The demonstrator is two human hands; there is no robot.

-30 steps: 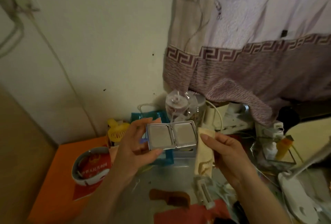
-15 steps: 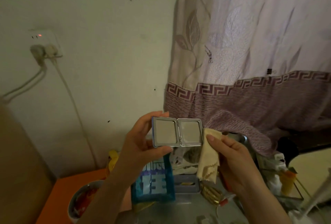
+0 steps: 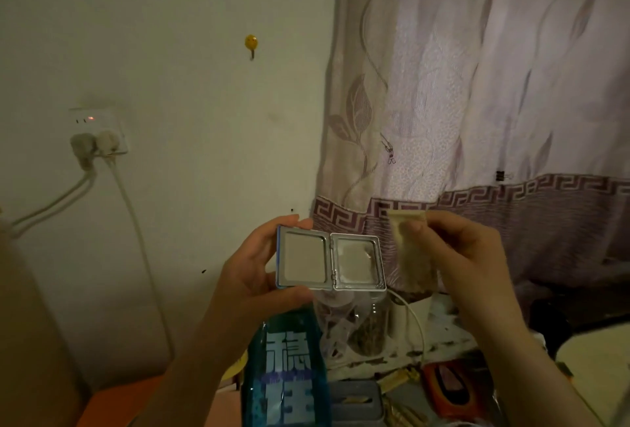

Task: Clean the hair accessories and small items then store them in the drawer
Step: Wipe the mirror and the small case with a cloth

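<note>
Head view: left hand [image 3: 252, 276] grips the opened compact mirror [image 3: 330, 260]; right hand [image 3: 467, 256] pinches a cloth [image 3: 414, 256].

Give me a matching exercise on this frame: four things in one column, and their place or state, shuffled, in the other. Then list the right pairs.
Things:
1. compact case
2. beige cloth
3. yellow hook
4. blue packet

Places or states:
A. stuck on the wall, above the hands
B. pinched in the right hand
C. open flat, gripped by the left hand
D. standing below the case, with white characters on it

Pairs: 1-C, 2-B, 3-A, 4-D
</note>
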